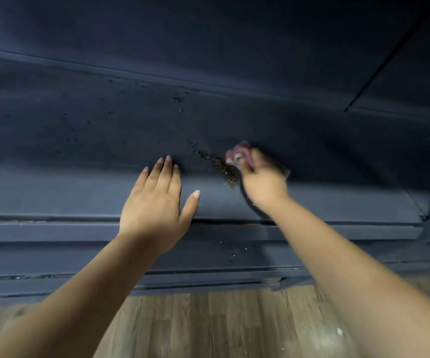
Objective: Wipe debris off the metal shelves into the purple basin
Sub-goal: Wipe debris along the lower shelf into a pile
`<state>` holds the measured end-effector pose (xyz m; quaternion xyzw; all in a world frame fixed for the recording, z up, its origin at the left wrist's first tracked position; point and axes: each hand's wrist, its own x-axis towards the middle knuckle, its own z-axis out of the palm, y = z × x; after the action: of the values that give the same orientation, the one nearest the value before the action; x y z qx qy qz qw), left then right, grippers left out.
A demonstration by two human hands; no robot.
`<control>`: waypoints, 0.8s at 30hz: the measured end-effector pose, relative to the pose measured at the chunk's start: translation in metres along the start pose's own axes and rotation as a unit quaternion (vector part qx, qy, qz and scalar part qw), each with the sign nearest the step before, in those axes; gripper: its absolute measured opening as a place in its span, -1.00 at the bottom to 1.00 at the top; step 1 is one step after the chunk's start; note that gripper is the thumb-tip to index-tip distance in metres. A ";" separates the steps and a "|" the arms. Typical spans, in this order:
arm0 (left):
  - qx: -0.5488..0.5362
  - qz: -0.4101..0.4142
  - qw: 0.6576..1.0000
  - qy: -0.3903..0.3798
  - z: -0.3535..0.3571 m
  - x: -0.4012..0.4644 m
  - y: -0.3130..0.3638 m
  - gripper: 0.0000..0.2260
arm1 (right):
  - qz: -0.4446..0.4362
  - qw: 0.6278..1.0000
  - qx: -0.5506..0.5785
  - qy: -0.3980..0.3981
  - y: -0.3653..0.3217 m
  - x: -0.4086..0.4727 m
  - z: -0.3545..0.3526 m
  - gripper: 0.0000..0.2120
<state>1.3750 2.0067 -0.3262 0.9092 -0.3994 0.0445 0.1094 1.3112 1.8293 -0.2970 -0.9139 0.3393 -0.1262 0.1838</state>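
Note:
A dark blue-grey metal shelf (79,130) fills most of the view. A line of brown debris (219,165) lies on it near the front edge, with scattered specks farther back. My right hand (263,182) grips a pinkish cloth (237,153) just right of the debris line, blurred by motion. My left hand (157,200) rests flat on the shelf's front lip, fingers straight, left of the debris. The purple basin is out of sight.
A lower shelf ledge (53,254) below carries a few fallen crumbs (234,251). Wood-pattern floor (195,324) runs along the bottom. A vertical divider seam (379,63) shows at the upper right.

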 end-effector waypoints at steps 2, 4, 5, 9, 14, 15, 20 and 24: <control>-0.017 0.007 1.000 -0.007 -0.007 -0.004 -0.003 -0.14 | -0.045 0.999 -0.004 -0.015 -0.032 -0.002 0.016 -0.75; -0.014 0.006 1.000 0.009 -0.015 -0.014 -0.014 -0.21 | -0.047 0.998 0.019 -0.027 -0.050 0.000 0.022 -0.75; -0.002 0.005 1.000 0.021 -0.017 -0.021 -0.023 -0.28 | -0.036 0.998 0.040 -0.039 -0.050 0.002 0.022 -0.75; 0.030 -0.005 0.999 0.016 -0.014 -0.037 -0.052 -0.42 | -0.008 0.996 0.090 -0.020 -0.012 0.000 -0.005 -0.74; 0.057 -0.006 0.998 0.019 -0.008 -0.035 -0.055 -0.40 | 0.062 0.995 0.029 0.075 0.047 -0.011 -0.027 -0.83; 0.059 -0.006 0.998 0.031 -0.008 -0.035 -0.053 -0.40 | 0.015 0.993 0.021 0.114 0.049 -0.016 -0.021 -0.85; 0.061 0.000 0.996 0.065 -0.006 -0.035 -0.054 -0.45 | -0.042 0.981 0.023 0.191 -0.005 -0.031 0.018 -0.79; 0.067 -0.003 0.995 0.071 -0.006 -0.033 -0.054 -0.36 | -0.041 0.983 0.056 0.173 -0.075 -0.033 0.046 -0.83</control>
<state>1.3925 2.0679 -0.3346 0.9101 -0.3840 0.1353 0.0768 1.3462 1.9159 -0.3105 -0.8797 0.3204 -0.3084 0.1682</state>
